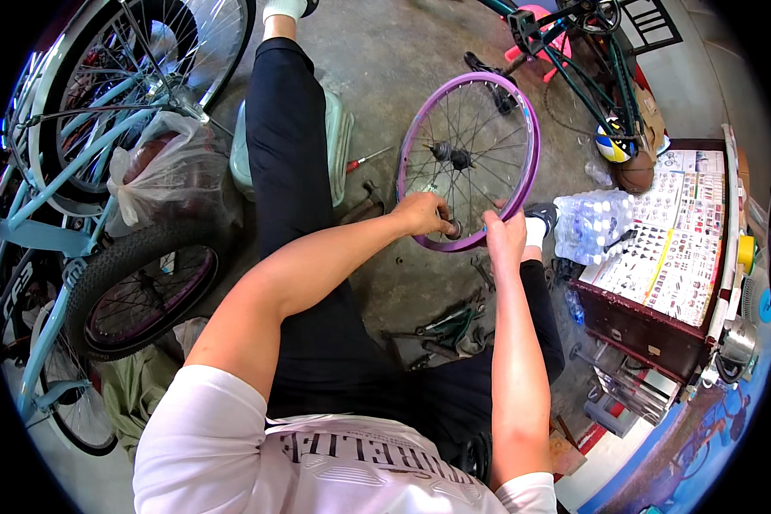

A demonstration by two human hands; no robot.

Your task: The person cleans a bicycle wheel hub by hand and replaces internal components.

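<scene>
A bicycle wheel (531, 146) with a purple rim, dark spokes and a black hub stands tilted between my legs, with no tyre on it. Closed on the near right part of its rim is my right hand (505, 238), the thumb along the inner side. My left hand (421, 214) reaches to the near inner edge of the rim. Its fingers pinch a small round grey piece (456, 230) beside the spokes; the fingers partly cover it, so its kind is unclear.
Below the wheel lie several hand tools (454, 330). A red-handled screwdriver (367, 159) lies near a pale green plastic box (344, 128). Bicycles and a knobby tyre (146, 291) crowd the left. Right are wrapped water bottles (593, 224) and a dark red cabinet (638, 330).
</scene>
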